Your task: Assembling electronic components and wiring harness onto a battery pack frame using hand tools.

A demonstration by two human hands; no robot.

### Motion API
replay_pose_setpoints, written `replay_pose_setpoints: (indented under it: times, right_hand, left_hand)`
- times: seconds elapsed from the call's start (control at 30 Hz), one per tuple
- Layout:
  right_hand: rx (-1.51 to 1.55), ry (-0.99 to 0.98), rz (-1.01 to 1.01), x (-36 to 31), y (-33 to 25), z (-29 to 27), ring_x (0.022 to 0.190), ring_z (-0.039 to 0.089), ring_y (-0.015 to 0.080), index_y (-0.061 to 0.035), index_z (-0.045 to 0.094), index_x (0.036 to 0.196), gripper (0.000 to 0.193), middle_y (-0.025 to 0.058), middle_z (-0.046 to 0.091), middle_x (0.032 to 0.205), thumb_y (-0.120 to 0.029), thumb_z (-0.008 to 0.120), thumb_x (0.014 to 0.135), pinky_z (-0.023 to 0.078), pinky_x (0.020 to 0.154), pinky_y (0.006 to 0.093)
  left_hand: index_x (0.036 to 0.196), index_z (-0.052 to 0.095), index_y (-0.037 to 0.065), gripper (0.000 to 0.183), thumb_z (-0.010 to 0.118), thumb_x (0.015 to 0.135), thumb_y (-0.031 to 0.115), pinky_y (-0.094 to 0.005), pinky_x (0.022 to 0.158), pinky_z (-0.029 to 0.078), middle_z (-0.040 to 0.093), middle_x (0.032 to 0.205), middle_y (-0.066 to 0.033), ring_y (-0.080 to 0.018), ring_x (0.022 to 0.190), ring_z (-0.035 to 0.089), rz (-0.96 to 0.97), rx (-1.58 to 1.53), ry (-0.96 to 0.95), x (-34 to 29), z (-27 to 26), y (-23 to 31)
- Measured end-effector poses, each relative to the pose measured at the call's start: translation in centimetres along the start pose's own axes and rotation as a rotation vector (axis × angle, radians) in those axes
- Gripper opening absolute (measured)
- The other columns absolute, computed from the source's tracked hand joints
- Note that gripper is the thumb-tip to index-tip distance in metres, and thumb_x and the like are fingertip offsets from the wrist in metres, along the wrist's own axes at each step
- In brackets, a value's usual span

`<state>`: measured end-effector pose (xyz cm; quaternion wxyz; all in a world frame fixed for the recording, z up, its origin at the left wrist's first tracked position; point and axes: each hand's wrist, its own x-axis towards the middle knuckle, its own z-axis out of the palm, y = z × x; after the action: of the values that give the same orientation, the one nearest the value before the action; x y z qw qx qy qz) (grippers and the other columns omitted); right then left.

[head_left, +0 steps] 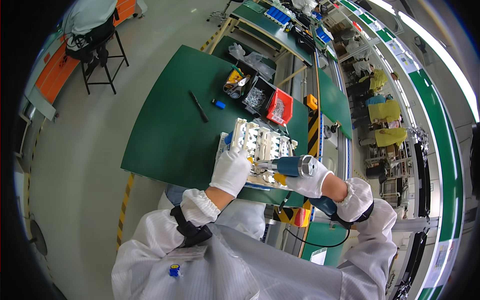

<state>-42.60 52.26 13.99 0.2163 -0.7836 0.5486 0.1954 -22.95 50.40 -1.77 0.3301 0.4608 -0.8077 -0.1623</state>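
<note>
My right hand [311,183], in a white glove, is wrapped round a blue and silver power screwdriver [288,166]. The tool lies nearly level, and its slim metal nose points left over a white plastic frame [242,131]. This frame has rows of slots and small metal pieces in it. My left hand [231,171], also gloved, rests at the frame's near left side. Its fingers are closed close to the screwdriver's tip; what they pinch, if anything, is hidden. Small yellow parts show beside both hands.
The frame lies on a green table [165,115]. Beyond it stand a red bin [287,97] of small metal parts, a black bin [255,98] of screws, and a black holder [235,82] with scissors. A black pen [199,106] and blue block [218,104] lie left. A person sits far left.
</note>
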Motion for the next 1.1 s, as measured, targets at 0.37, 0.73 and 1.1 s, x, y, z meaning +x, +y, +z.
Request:
replay_pose_setpoints:
  times: [0.37, 0.73, 1.1]
  right_hand:
    - [0.000, 0.051, -0.138, 0.9, -1.0, -1.1, 0.082, 0.064, 0.0337, -0.0093, 0.067, 0.101, 0.020, 0.0141, 0.069, 0.090, -0.021, 0.057, 0.090, 0.054, 0.081, 0.0388]
    - [-0.079, -0.001, -0.066, 4.5, 5.0, 3.0, 0.086, 0.065, 0.0319, -0.0115, 0.069, 0.106, 0.035, 0.0121, 0.071, 0.099, -0.039, 0.063, 0.087, 0.054, 0.080, 0.0372]
    - [1.096, 0.882, 0.444, 8.5, 19.7, 3.2, 0.058, 0.061, 0.0144, -0.0022, 0.072, 0.101, 0.027, 0.0039, 0.065, 0.073, -0.026, 0.059, 0.097, 0.050, 0.054, 0.0305]
  left_hand:
    - [0.079, 0.069, 0.001, 0.009, 0.065, 0.082, 0.009, -0.0383, 0.065, 0.057, 0.064, 0.086, -0.0139, -0.0290, 0.078, 0.067, -0.040, 0.044, 0.016, -0.3, 0.1, 0.1]
    - [0.087, 0.068, 0.005, 0.012, 0.071, 0.076, 0.009, -0.0392, 0.074, 0.057, 0.060, 0.093, -0.0111, -0.0291, 0.088, 0.065, -0.058, 0.041, -0.035, 0.0, 0.4, 0.3]
    - [0.081, 0.074, 0.009, 0.012, 0.064, 0.083, 0.015, -0.0411, 0.070, 0.059, 0.069, 0.088, -0.0079, -0.0275, 0.081, 0.072, 0.487, 0.288, -0.512, 6.6, -1.8, -0.4]
